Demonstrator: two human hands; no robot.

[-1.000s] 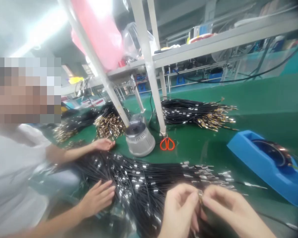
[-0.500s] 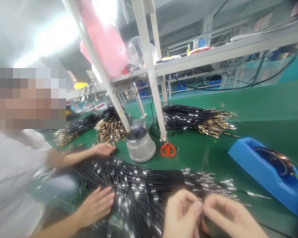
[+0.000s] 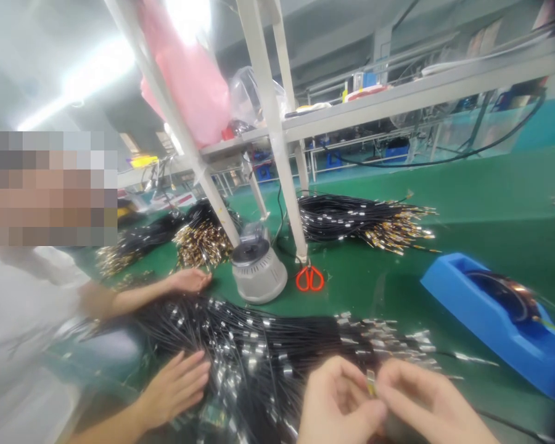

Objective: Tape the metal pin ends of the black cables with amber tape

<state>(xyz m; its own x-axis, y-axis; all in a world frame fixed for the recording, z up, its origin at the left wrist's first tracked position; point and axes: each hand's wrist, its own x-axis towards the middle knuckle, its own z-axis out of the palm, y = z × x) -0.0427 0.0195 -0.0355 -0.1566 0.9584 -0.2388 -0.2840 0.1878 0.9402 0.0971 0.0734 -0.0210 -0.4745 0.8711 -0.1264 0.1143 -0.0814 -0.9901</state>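
My left hand (image 3: 340,401) and my right hand (image 3: 428,398) meet at the lower right, fingertips pinched together. Between them is a cable end (image 3: 370,381) with a small silvery tip and a yellow part below it; the rest of it is hidden by my fingers. Just beyond my hands lies a big bundle of black cables (image 3: 277,345) with white tags and stripped, silvery ends pointing right.
A co-worker's hands (image 3: 178,382) rest by the bundle on the left. Past it stand a grey round-based device (image 3: 259,277), orange-handled scissors (image 3: 309,279), more cable bundles (image 3: 365,219), and shelf posts (image 3: 287,166). A blue tape dispenser (image 3: 453,290) sits right.
The silvery tip and yellow part now show between my fingertips, where they were mostly covered before. My left thumb has shifted slightly down and right. The view has shifted slightly.
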